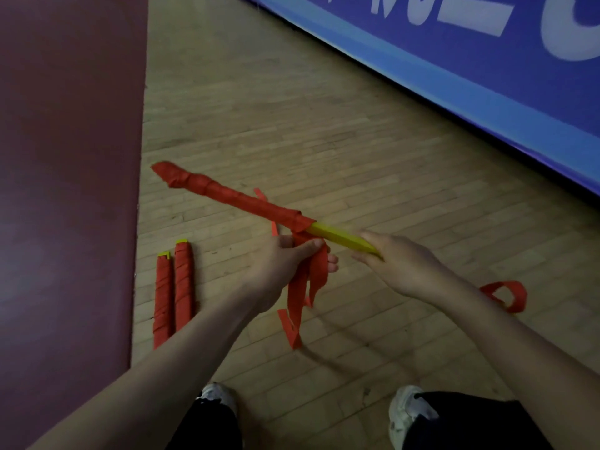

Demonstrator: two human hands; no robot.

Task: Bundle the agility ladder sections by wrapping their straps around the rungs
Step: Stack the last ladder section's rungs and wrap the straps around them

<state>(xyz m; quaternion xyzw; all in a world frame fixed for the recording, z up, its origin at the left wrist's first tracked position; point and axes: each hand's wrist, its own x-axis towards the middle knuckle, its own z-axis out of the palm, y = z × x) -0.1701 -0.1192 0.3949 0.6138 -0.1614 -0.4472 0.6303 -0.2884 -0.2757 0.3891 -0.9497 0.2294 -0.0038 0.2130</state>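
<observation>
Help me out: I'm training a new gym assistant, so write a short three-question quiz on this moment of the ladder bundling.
1. True or false: the right hand holds the bare yellow rung end of the half-wrapped bundle.
2. How many finished bundles lie on the floor beside the maroon panel?
3. What does the left hand grip?
A) the loose red strap
B) a shoe
C) the blue banner

Key: 1 true; 2 two; 3 A.
</observation>
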